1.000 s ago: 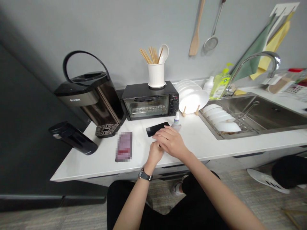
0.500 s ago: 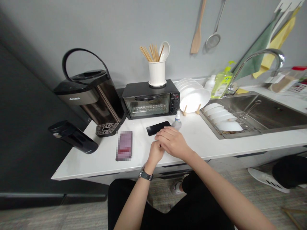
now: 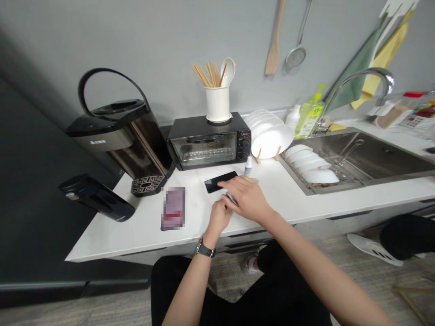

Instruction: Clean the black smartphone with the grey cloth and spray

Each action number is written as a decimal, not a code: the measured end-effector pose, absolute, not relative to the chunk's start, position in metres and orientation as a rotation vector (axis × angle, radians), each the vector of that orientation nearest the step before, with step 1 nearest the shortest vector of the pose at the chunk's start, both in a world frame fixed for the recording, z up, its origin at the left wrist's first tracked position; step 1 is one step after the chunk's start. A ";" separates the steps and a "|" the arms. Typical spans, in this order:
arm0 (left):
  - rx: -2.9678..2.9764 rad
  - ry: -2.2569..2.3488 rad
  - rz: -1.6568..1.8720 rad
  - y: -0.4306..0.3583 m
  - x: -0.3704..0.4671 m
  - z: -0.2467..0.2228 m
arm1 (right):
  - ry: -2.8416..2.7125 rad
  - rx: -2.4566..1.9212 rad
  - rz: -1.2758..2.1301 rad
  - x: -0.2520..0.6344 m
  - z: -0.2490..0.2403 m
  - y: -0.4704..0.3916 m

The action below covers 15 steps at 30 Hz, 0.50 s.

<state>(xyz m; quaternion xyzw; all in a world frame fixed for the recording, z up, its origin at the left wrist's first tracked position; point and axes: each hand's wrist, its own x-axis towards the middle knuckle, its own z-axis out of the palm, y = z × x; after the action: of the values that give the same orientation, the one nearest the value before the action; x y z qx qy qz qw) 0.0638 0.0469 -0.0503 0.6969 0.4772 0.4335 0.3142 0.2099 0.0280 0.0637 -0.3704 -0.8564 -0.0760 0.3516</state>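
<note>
My left hand point(image 3: 219, 216), with a dark-strapped watch point(image 3: 205, 248) on the wrist, is closed low over the counter. Its fingertips are hidden behind my right hand point(image 3: 247, 199), which bends over from the right with thumb and index finger a little apart. Between the two hands shows a small greyish, dark-edged thing point(image 3: 231, 198), too covered to name. A pale grey edge pokes out beyond the right knuckles. Just past the fingers lies a black phone point(image 3: 217, 183). Upright beside it stands a small white spray bottle point(image 3: 248, 168) with a blue label.
A phone-shaped purple item point(image 3: 174, 208), blurred out, lies at left near a dark flask point(image 3: 98, 199) and a water dispenser point(image 3: 146, 145). Behind are a toaster oven point(image 3: 207, 148) and racked plates point(image 3: 273, 141). A sink point(image 3: 374, 158) with bowls point(image 3: 311, 165) is at right.
My right hand's index finger and thumb have spread apart, uncovering part of the greyish thing. More of the spray bottle shows. The whole view has shifted slightly.
</note>
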 end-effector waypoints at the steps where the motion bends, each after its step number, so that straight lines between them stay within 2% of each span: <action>1: 1.853 1.244 1.124 0.047 0.064 -0.049 | -2.133 -1.060 -0.182 0.212 0.063 0.029; 4: 1.870 1.227 1.103 0.047 0.064 -0.048 | -1.981 -1.190 -0.184 0.209 0.060 0.026; 9: 1.857 1.253 1.110 0.047 0.063 -0.050 | -2.217 -0.874 -0.271 0.200 0.057 0.019; 15: 1.751 1.189 1.203 0.046 0.063 -0.045 | -1.902 -1.253 -0.190 0.200 0.059 0.025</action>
<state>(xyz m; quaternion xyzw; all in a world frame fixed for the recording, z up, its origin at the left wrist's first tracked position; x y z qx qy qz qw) 0.0629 0.0465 -0.0454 0.6749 0.4581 0.4634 0.3462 0.2001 0.0254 0.0590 -0.4987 -0.7571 -0.0756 0.4152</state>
